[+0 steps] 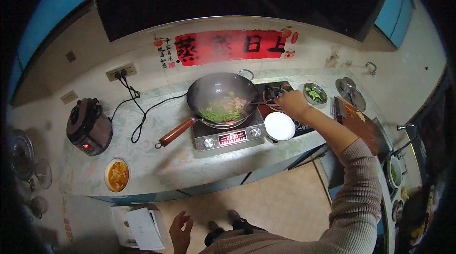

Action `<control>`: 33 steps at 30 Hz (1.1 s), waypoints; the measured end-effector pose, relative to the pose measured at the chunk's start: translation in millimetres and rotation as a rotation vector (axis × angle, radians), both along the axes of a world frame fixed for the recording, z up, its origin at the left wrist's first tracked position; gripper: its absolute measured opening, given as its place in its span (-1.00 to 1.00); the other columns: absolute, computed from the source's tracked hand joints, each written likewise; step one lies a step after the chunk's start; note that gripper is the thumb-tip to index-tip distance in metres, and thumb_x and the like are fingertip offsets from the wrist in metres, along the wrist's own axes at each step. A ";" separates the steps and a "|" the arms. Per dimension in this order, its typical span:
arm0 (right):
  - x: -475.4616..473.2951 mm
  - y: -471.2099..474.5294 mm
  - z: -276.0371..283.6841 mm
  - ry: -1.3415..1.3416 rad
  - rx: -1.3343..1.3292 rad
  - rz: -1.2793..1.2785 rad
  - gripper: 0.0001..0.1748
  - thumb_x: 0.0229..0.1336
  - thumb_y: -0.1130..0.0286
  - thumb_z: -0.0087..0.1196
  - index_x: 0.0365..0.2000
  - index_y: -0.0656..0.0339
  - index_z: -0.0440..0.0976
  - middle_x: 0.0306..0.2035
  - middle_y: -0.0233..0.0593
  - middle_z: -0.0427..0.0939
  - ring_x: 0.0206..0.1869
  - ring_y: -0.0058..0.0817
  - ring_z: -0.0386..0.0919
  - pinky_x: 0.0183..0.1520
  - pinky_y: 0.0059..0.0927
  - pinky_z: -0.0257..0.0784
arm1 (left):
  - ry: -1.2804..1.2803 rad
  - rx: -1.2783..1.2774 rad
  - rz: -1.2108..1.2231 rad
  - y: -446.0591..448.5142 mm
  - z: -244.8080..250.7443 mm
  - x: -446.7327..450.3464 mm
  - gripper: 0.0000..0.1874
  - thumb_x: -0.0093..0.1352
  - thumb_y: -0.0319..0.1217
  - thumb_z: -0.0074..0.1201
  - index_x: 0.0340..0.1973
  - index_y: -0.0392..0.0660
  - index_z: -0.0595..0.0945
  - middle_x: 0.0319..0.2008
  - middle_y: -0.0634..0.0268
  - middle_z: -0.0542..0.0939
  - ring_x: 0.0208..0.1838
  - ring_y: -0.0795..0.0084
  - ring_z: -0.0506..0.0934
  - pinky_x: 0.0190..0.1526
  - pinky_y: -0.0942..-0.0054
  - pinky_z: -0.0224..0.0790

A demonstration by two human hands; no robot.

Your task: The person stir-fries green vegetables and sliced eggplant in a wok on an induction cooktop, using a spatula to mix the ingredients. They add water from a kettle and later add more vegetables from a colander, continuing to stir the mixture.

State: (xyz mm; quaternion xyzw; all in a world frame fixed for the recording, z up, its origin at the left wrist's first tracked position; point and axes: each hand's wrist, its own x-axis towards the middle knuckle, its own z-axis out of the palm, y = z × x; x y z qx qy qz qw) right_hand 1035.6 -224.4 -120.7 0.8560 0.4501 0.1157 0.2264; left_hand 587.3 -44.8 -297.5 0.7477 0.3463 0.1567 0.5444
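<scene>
A black wok (222, 93) with a wooden handle stands on an induction cooker (231, 137) with a lit display. In the wok, green beans (220, 114) lie beside pale meat pieces (235, 103), and steam rises. My right hand (293, 104) is closed on the handle of a metal utensil (260, 103), whose far end reaches into the wok's right side; its tip is hidden among the food. Just below that hand sits a white bowl (279, 126). My left hand (181, 229) hangs low in front of the counter, fingers bent and apart, with nothing in it.
An electric pressure cooker (89, 127) and a bowl of orange-brown food (117, 175) stand on the left. To the right are a metal bowl of green vegetable slices (315, 93), a lid (351, 93) and a cutting board (359, 125) with a knife. A power cord (144, 113) crosses the counter.
</scene>
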 end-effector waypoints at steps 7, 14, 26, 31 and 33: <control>3.0 5.9 12.4 0.055 0.225 -0.007 -0.84 -0.12 0.36 -0.06 -0.55 0.13 0.53 -0.54 -0.19 0.55 -0.43 -0.31 0.55 -0.38 -0.30 0.43 | 0.002 -0.131 0.073 0.6 0.3 -0.8 -0.65 0.25 -0.46 0.01 -0.06 -0.28 0.42 -0.33 0.20 0.55 -0.27 0.50 0.48 -0.21 0.55 0.33; 25.8 40.6 -55.7 0.094 0.398 -0.179 -0.79 0.04 0.34 -0.15 -0.46 0.14 0.48 -0.49 -0.15 0.53 -0.39 -0.26 0.54 -0.40 -0.28 0.45 | -0.014 -0.269 0.110 -6.5 -0.5 8.2 -0.65 0.25 -0.43 0.03 -0.06 -0.27 0.42 -0.33 0.22 0.54 -0.30 0.53 0.47 -0.24 0.60 0.32; 13.9 51.7 -55.7 0.076 0.400 -0.121 -0.83 -0.03 0.38 -0.09 -0.39 0.07 0.48 -0.49 -0.17 0.53 -0.40 -0.28 0.55 -0.41 -0.30 0.45 | -0.061 -0.241 0.105 -15.7 0.9 -0.5 -0.66 0.24 -0.48 0.04 -0.08 -0.27 0.43 -0.33 0.23 0.54 -0.28 0.54 0.47 -0.21 0.61 0.34; 4.5 14.7 7.6 0.068 0.366 -0.070 -0.82 -0.18 0.26 0.02 -0.53 0.07 0.54 -0.54 -0.16 0.53 -0.44 -0.24 0.53 -0.37 -0.20 0.42 | -0.059 -0.305 0.099 -16.0 3.5 -3.3 -0.67 0.23 -0.49 0.04 -0.09 -0.29 0.43 -0.34 0.24 0.54 -0.29 0.55 0.47 -0.23 0.61 0.34; -15.2 11.8 41.6 0.107 0.234 -0.058 -0.79 -0.12 0.17 0.04 -0.40 -0.09 0.53 -0.51 -0.19 0.52 -0.41 -0.24 0.52 -0.33 -0.21 0.41 | -0.090 -0.246 0.066 -14.7 3.7 -4.8 -0.67 0.23 -0.47 0.04 -0.10 -0.30 0.43 -0.35 0.24 0.54 -0.30 0.54 0.47 -0.25 0.61 0.34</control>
